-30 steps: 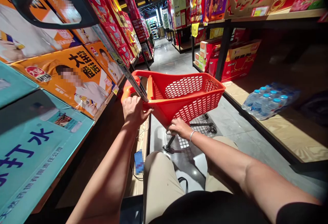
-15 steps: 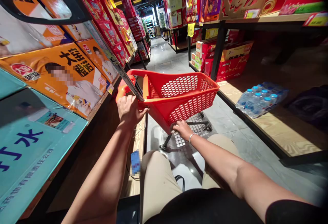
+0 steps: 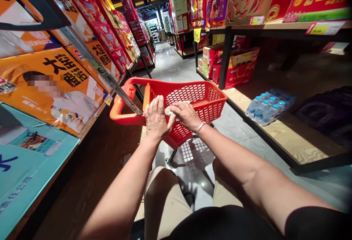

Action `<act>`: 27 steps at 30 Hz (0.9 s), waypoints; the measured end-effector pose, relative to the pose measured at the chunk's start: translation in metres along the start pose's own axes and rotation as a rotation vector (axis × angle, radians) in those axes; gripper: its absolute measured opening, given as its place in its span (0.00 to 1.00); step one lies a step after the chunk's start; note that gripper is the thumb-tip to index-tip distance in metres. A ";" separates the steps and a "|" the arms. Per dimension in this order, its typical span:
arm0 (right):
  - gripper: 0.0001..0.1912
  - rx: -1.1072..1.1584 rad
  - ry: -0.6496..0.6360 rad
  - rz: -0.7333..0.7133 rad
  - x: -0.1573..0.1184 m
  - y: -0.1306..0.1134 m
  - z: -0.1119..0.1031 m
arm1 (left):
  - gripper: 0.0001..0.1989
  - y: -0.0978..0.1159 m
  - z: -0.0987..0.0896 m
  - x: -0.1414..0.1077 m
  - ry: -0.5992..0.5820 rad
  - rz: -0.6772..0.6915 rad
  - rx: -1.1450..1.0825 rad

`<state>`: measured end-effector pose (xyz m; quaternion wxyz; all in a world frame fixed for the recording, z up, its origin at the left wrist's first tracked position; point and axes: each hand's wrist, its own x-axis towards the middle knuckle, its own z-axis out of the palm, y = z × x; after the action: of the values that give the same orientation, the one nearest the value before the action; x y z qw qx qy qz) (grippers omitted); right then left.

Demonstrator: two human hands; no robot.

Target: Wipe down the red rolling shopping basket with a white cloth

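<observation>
A red plastic shopping cart (image 3: 189, 97) with perforated sides stands in front of my knees, its orange-red handle (image 3: 117, 111) to the left. My left hand (image 3: 156, 119) lies on the near rim, fingers stretched out, thumb beside a small crumpled whitish wad (image 3: 168, 112), perhaps cloth or tissue. From the right, my right hand (image 3: 188, 116) pinches this wad over the cart's near side. A silver bracelet (image 3: 200, 128) circles the right wrist. Rising from the handle end, a scuffed metal bar (image 3: 101, 71) leads to a black frame (image 3: 41, 9) at upper left.
Orange cartons (image 3: 55, 86) and a turquoise carton (image 3: 35, 159) are stacked close on the left. On the right, a low wooden shelf (image 3: 286, 137) bears a pack of water bottles (image 3: 268, 106). Red gift boxes (image 3: 242, 73) stand farther back. The grey tiled aisle (image 3: 167, 58) runs ahead.
My left hand has moved right from the handle end onto the near rim. My right hand has risen from the cart's lower side to meet it. The whitish wad now shows.
</observation>
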<state>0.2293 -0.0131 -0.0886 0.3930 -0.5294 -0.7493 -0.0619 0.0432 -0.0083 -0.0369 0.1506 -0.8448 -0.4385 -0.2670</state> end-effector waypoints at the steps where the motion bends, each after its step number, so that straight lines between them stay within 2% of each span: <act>1: 0.24 -0.023 -0.038 0.000 -0.001 0.000 0.004 | 0.37 0.000 0.005 0.003 -0.046 0.002 0.029; 3: 0.23 -0.076 -0.054 0.018 -0.007 0.010 0.005 | 0.31 -0.005 0.011 0.006 -0.134 0.026 0.088; 5: 0.24 -0.126 -0.035 0.028 -0.020 0.033 -0.004 | 0.27 -0.011 0.013 0.006 -0.187 0.069 0.139; 8: 0.23 -0.210 0.027 0.108 -0.045 0.090 -0.029 | 0.25 -0.014 0.013 0.003 -0.167 0.081 0.185; 11: 0.23 -0.280 0.085 0.261 -0.069 0.150 -0.056 | 0.23 -0.011 0.015 0.004 -0.137 0.082 0.195; 14: 0.23 -0.278 0.182 0.423 -0.081 0.184 -0.068 | 0.22 -0.008 0.018 0.007 -0.130 0.079 0.196; 15: 0.24 -0.266 0.217 0.465 -0.081 0.185 -0.067 | 0.21 -0.008 0.019 0.008 -0.131 0.080 0.201; 17: 0.26 -0.244 0.292 0.520 -0.076 0.173 -0.056 | 0.20 -0.007 0.021 0.012 -0.133 0.086 0.214; 21: 0.29 -0.183 0.403 0.469 -0.057 0.112 -0.016 | 0.18 -0.007 0.024 0.021 -0.152 0.111 0.214; 24: 0.23 -0.122 0.368 0.348 -0.051 0.068 0.017 | 0.18 -0.010 0.026 0.026 -0.170 0.114 0.197; 27: 0.14 -0.116 0.170 0.217 -0.065 0.045 0.049 | 0.19 -0.014 0.027 0.029 -0.182 0.108 0.194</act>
<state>0.2503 -0.0167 -0.1794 0.4281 -0.6220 -0.6469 -0.1069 0.0535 0.0319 -0.0415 0.2052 -0.8695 -0.4278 -0.1373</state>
